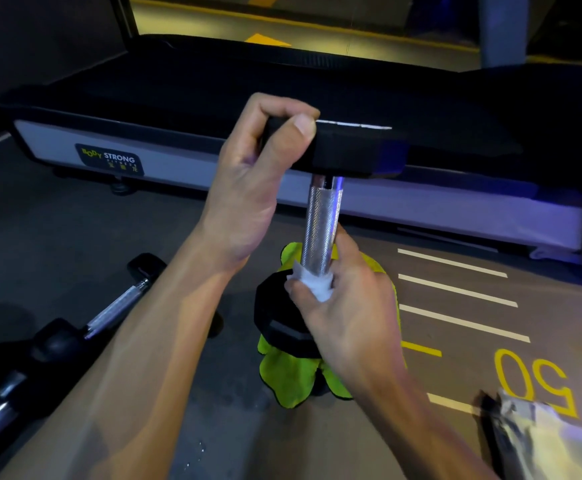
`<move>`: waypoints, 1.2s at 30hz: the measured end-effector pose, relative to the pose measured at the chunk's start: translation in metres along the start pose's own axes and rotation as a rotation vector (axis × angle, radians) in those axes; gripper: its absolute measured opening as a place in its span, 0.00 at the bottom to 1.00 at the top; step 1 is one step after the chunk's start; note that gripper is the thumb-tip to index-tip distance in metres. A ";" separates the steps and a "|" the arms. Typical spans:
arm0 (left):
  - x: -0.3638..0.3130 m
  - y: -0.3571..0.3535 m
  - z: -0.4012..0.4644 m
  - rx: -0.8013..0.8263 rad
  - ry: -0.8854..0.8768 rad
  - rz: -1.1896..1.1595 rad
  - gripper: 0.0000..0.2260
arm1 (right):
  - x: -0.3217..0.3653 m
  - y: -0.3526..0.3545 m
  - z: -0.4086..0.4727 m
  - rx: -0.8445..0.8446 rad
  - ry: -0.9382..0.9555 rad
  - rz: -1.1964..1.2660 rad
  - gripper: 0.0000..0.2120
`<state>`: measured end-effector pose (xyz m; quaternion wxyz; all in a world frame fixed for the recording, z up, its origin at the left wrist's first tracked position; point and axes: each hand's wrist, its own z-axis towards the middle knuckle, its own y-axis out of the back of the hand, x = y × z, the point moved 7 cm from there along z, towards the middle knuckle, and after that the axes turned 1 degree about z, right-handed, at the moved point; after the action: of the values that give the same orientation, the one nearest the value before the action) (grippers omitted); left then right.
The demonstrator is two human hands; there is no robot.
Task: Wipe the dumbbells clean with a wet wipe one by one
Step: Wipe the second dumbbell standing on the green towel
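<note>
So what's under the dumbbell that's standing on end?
A bright green cloth lies on the floor under the upright dumbbell, showing around its lower head. The cloth's middle and the floor beneath are covered by that head and the right hand.

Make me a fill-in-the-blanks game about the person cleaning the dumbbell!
1. The dumbbell being cleaned stands ____ on one end.
2. The left hand grips the dumbbell's ____ head.
3. The right hand holds a white wet wipe round the metal ____.
4. Under the dumbbell lies a ____ cloth.

Missing words: upright; top; handle; green
</note>
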<state>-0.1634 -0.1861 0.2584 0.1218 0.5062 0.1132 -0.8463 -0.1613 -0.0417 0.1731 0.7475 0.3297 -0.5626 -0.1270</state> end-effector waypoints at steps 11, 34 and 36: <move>-0.001 -0.009 0.003 0.016 0.001 -0.015 0.10 | -0.019 -0.009 0.026 0.484 -0.177 0.707 0.22; 0.000 0.003 0.000 -0.012 0.021 -0.005 0.05 | -0.024 0.022 0.004 -0.041 -0.029 -0.023 0.21; -0.002 0.002 -0.001 -0.005 0.019 -0.011 0.05 | -0.025 0.022 0.002 0.007 -0.013 0.089 0.14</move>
<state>-0.1612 -0.1877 0.2597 0.1172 0.5134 0.1194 -0.8417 -0.1758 -0.0122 0.1685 0.7476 0.3061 -0.5819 -0.0939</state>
